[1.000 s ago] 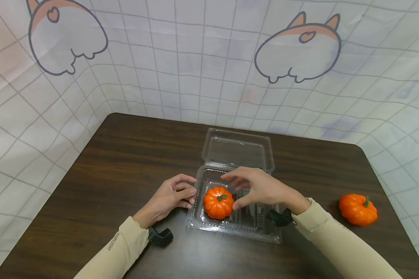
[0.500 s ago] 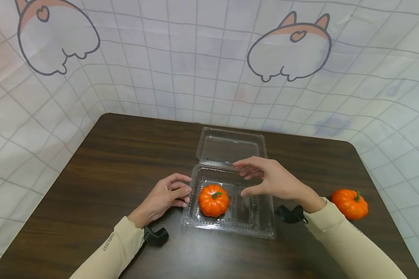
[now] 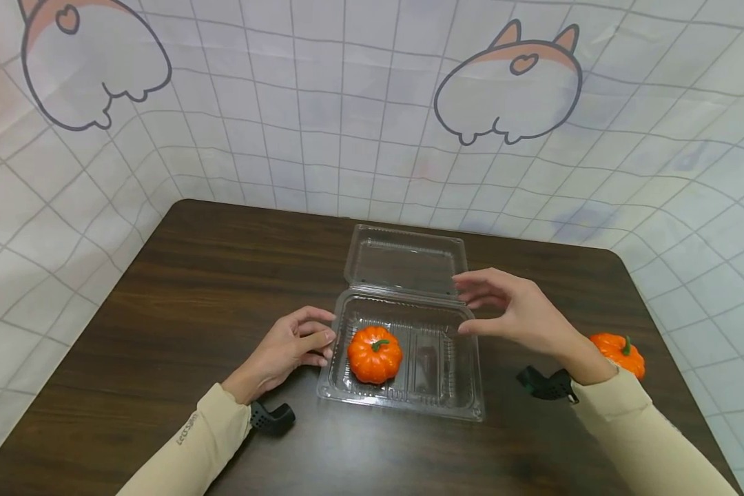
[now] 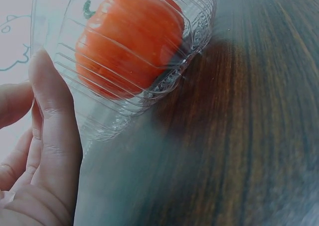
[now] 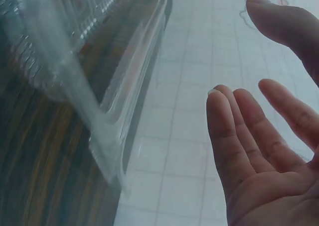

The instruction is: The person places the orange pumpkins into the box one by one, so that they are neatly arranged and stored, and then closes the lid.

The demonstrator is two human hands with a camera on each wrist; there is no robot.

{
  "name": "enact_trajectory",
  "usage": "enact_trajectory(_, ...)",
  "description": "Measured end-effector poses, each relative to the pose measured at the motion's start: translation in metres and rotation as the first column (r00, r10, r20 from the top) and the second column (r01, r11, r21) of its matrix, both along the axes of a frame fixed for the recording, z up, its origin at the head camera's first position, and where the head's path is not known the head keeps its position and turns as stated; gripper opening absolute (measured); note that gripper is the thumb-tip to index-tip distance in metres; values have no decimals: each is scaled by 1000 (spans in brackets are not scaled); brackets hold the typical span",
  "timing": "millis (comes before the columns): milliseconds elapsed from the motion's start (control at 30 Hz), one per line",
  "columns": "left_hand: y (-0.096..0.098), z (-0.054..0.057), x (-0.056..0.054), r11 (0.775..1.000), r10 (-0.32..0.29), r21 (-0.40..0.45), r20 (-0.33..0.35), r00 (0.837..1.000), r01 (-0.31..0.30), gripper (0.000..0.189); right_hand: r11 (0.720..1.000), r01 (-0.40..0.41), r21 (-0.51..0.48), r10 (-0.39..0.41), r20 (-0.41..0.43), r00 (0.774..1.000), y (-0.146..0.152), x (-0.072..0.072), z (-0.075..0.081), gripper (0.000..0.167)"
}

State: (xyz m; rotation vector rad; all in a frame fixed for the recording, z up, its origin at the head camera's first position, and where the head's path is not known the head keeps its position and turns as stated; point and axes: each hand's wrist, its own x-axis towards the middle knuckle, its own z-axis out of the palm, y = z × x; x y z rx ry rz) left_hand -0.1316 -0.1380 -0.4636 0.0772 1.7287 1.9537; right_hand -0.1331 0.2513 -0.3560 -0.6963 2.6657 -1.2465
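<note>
A clear plastic clamshell container (image 3: 430,406) lies on the table with its lid (image 3: 409,258) folded back toward the wall. In the left side of its base sits a small orange pumpkin (image 3: 375,355) with a green stem. My left hand (image 3: 291,348) holds the container's left rim between thumb and fingers; the left wrist view shows the fingertips (image 4: 40,59) right at that rim, beside the pumpkin. Over the container's right back corner hovers my right hand (image 3: 517,310), thumb and fingers spread apart with nothing between them. A second orange pumpkin (image 3: 626,355) is partly hidden behind the right forearm.
The dark wooden table (image 3: 223,275) has rounded back corners. Behind it and at both sides hangs a white grid-patterned cloth (image 3: 322,103) with cartoon animal drawings. Black camera mounts (image 3: 273,418) sit at both wrists.
My right hand has drawn away from the pumpkin in the container, moving right and back. My left hand stays at the left rim. The head view has shifted slightly.
</note>
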Motion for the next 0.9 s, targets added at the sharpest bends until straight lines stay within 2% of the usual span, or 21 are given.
enact_trajectory(333,0,0,0,1000,-6,3,2,1000,6,49,994,109,-26,-110,-37,993,30,13,0,64)
enact_trajectory(600,-1,-1,-1,1000,-10,2,-17,1000,10,47,972,233,-26,-233,-11,972,53,20,1,63)
enact_trajectory(767,-1,-1,0,1000,-14,8,-10,1000,14,47,965,261,21,-260,-42,965,70,24,0,65)
enact_trajectory(900,-1,0,0,1000,-13,7,-7,1000,13,47,957,288,13,-287,-52,956,84,27,-2,65)
